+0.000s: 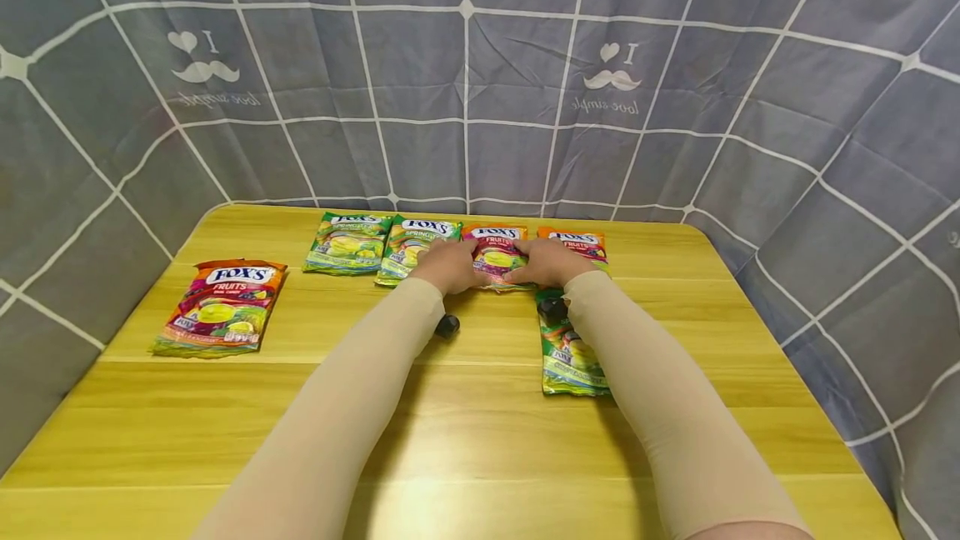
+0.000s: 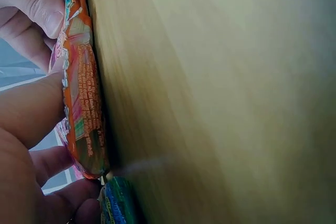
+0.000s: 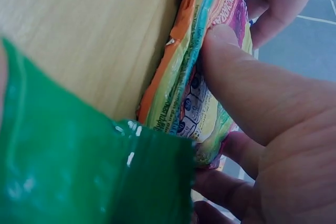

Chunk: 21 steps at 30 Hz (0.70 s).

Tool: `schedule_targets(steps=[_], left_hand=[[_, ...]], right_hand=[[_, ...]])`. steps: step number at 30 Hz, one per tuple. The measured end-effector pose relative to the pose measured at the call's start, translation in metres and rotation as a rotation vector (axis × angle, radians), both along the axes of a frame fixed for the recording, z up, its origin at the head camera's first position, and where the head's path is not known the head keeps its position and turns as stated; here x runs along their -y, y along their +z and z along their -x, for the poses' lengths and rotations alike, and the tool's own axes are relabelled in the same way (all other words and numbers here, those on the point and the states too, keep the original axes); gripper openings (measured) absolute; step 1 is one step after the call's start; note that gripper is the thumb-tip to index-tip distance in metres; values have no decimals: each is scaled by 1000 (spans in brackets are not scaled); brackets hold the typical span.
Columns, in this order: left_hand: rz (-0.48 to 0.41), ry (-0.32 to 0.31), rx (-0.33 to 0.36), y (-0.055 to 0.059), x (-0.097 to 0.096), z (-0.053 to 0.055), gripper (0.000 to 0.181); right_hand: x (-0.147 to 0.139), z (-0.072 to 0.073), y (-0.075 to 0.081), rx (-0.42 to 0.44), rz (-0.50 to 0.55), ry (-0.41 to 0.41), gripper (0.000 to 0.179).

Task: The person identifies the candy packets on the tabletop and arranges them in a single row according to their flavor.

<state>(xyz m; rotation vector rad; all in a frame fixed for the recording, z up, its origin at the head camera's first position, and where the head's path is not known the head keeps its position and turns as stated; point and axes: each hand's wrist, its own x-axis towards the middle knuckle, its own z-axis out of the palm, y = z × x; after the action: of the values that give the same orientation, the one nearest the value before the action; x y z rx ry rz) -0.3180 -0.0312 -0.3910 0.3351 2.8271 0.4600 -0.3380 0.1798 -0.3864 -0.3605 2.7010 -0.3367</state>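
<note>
An orange and purple candy bag labelled FOX'S FRUITS (image 1: 497, 255) lies at the back middle of the wooden table. My left hand (image 1: 452, 265) holds its left side, and my right hand (image 1: 551, 262) holds its right side. In the left wrist view, the thumb and fingers are on the bag's edge (image 2: 84, 108). The right wrist view has the thumb on the printed face (image 3: 202, 98), with other fingers along the far side. Partly under my left hand lies a green candy bag (image 1: 401, 252). Another orange candy bag (image 1: 581, 242) is partly hidden behind my right hand.
A further green bag (image 1: 347, 244) lies at the row's left end. One more orange bag (image 1: 221, 307) sits apart at the table's left. Under my right forearm is a green bag (image 1: 566, 357). A grey checked curtain (image 1: 420, 65) surrounds the table's back and sides.
</note>
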Motion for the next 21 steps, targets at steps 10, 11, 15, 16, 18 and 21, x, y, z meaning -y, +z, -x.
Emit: schedule_targets(steps=[10,11,15,16,18,21], left_hand=[[-11,7,14,-1,0,0,88],[-11,8,13,-1,0,-1,88],[-11,7,9,-1,0,-1,87],[-10,6,9,-1,0,-1,87],[-8,5,6,-1,0,-1,87],[-11,6,7,-3,0,0,88]], right_hand=[[0,-1,0,-5,-31,11,92],[0,-1,0,-6,-34,11,92],[0,-1,-1,-11,-45,15,91],[0,-1,-2,-12,-46,15,91],[0,0,-2,-14,-50,15,91],[0,0,-2,-17,-46,13,91]])
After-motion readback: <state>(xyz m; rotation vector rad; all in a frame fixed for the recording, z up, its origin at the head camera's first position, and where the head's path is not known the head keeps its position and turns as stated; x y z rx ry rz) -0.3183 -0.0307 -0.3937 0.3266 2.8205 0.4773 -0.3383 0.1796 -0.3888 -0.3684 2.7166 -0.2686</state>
